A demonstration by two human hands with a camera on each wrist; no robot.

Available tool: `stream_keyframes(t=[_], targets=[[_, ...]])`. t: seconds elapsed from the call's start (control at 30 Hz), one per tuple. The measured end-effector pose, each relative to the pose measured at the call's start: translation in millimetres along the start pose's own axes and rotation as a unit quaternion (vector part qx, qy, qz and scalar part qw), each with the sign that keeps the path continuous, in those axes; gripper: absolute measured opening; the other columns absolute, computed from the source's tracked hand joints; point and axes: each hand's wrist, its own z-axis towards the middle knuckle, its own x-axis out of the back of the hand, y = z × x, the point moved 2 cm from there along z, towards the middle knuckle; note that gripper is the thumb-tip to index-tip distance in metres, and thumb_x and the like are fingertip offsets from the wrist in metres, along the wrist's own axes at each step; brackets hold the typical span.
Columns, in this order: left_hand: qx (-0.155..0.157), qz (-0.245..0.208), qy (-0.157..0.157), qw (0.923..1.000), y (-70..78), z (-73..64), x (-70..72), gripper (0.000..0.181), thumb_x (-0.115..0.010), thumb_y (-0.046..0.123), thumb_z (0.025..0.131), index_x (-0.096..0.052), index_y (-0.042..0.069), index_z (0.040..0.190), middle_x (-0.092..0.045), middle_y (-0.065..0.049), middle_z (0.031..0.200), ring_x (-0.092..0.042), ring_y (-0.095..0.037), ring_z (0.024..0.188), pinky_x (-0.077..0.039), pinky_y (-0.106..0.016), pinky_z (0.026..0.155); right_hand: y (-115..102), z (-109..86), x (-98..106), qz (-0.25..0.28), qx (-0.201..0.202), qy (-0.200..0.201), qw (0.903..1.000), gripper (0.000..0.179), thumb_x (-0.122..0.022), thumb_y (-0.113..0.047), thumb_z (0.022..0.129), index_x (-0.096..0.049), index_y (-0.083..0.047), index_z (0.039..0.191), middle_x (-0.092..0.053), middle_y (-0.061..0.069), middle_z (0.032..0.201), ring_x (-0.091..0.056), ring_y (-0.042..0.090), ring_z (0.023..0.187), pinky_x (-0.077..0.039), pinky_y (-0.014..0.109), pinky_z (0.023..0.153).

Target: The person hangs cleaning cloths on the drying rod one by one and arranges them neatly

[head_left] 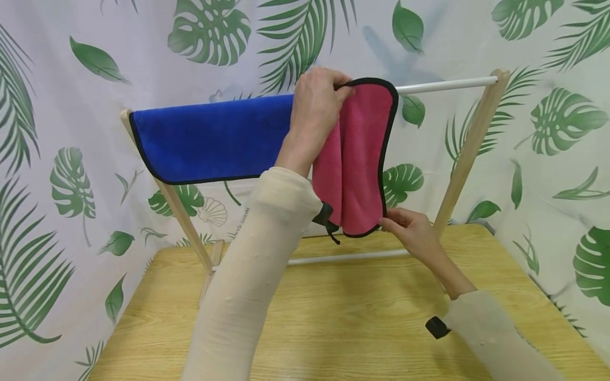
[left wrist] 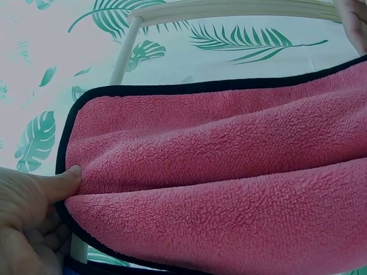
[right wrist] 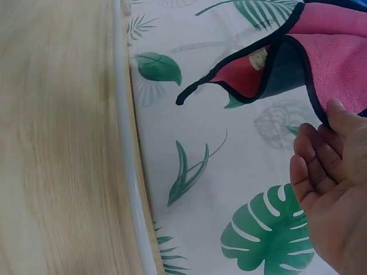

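Note:
A pink towel (head_left: 364, 159) with black edging hangs in folds in front of the rack's white top rod (head_left: 448, 84). My left hand (head_left: 318, 103) pinches its upper edge beside the rod; in the left wrist view the thumb (left wrist: 70, 179) presses on the pink pile. Lower down, my right hand (head_left: 416, 233) pinches the towel's bottom right corner, seen also in the right wrist view, where thumb and fingers (right wrist: 312, 152) meet at the black edge. A blue towel (head_left: 214, 140) with black edging lies over the rod's left part, its right end hidden behind my left hand and arm.
The rack's wooden side posts (head_left: 469, 153) stand on a wood-grain table (head_left: 352, 312), joined low down by a white lower rod (head_left: 352, 257). Behind hangs a white leaf-printed curtain (head_left: 538, 201). A small label (right wrist: 258, 59) shows inside the pink towel's fold.

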Motion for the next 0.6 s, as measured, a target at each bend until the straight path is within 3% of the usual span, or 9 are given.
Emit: stream_keyframes(t=[0.2,0.33,0.5,0.6], targets=[[0.001,0.001,0.000,1.0000,0.5,0.5,0.2,0.018,-0.072,0.019,0.100,-0.082,0.022,0.114,-0.077,0.006,0.110,-0.066,-0.010,0.105,-0.048,-0.019,0.085,-11,-3.6,8,0.048,-0.005,0.023,0.9986,0.013,-0.070,-0.005,0.099,-0.070,0.008,0.102,-0.074,0.001,0.079,-0.069,0.011,0.076,-0.055,0.019,0.071],[0.006,-0.005,-0.003,1.0000,0.8,1.2,0.7,0.018,-0.072,0.020,0.100,-0.082,0.022,0.115,-0.077,0.006,0.111,-0.066,-0.010,0.105,-0.048,-0.019,0.084,-19,-5.9,20,0.098,0.005,0.038,0.9945,0.014,-0.066,0.000,0.100,-0.064,0.013,0.104,-0.073,0.003,0.078,-0.067,0.010,0.072,-0.054,0.020,0.067],[0.006,-0.003,-0.004,1.0000,0.2,2.1,1.4,0.019,-0.072,0.020,0.100,-0.082,0.021,0.116,-0.077,0.006,0.111,-0.066,-0.011,0.105,-0.047,-0.019,0.086,-26,-7.5,40,0.088,0.015,0.075,0.9932,0.014,-0.069,0.004,0.097,-0.062,0.013,0.105,-0.073,0.003,0.077,-0.067,0.007,0.070,-0.053,0.017,0.065],[0.001,0.003,0.000,1.0000,-0.9,2.5,0.9,0.019,-0.072,0.020,0.100,-0.081,0.021,0.117,-0.076,0.005,0.112,-0.066,-0.012,0.106,-0.047,-0.019,0.088,-27,-7.9,52,0.112,0.022,0.097,0.9887,0.013,-0.069,0.008,0.095,-0.063,0.014,0.104,-0.072,0.003,0.078,-0.067,0.007,0.069,-0.054,0.017,0.066]])
